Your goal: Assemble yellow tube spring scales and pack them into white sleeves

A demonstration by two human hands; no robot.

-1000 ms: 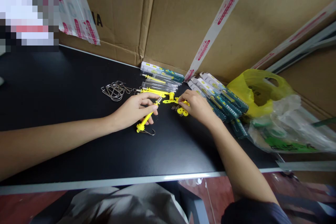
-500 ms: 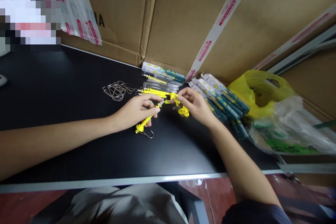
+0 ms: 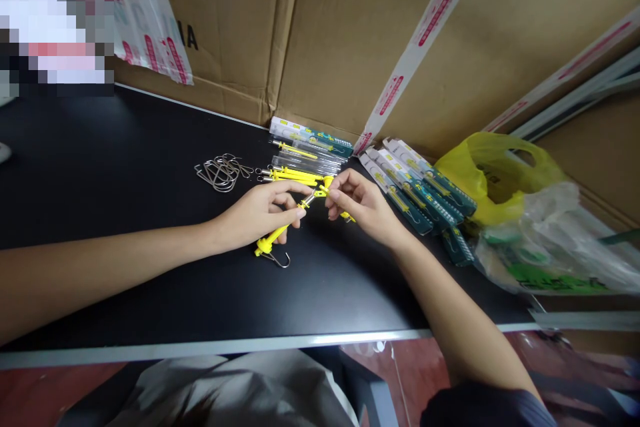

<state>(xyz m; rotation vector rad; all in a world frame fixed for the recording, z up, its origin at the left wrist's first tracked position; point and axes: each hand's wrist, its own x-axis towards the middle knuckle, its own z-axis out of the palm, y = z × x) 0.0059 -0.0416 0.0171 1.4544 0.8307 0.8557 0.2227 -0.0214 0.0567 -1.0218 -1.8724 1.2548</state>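
Note:
My left hand (image 3: 267, 212) is closed around a yellow tubular spring scale (image 3: 273, 238), which slants across my fingers. A metal hook (image 3: 283, 260) hangs from its lower end, and its silvery top points towards my right hand (image 3: 357, 203). Between my right thumb and fingertips is a small yellow plastic piece (image 3: 323, 192), touching or very near the metal loop at the scale's top; whether they are joined I cannot tell. Beyond my hands lie more yellow spring scales (image 3: 293, 175) and clear plastic tubes (image 3: 307, 162). Other small yellow pieces (image 3: 347, 217) are partly hidden by my right hand.
Loose metal hooks (image 3: 223, 172) lie in a tangle at the left on the black table (image 3: 165, 293). Printed narrow boxes (image 3: 417, 185) stand stacked at the right, beside a yellow plastic bag (image 3: 475, 170) and a clear bag (image 3: 555, 247). Large cardboard (image 3: 340, 47) closes off the back.
My right hand has moved slightly left and down, bringing the small yellow piece to the top of the spring scale. My left hand stays nearly in place, still gripping the scale.

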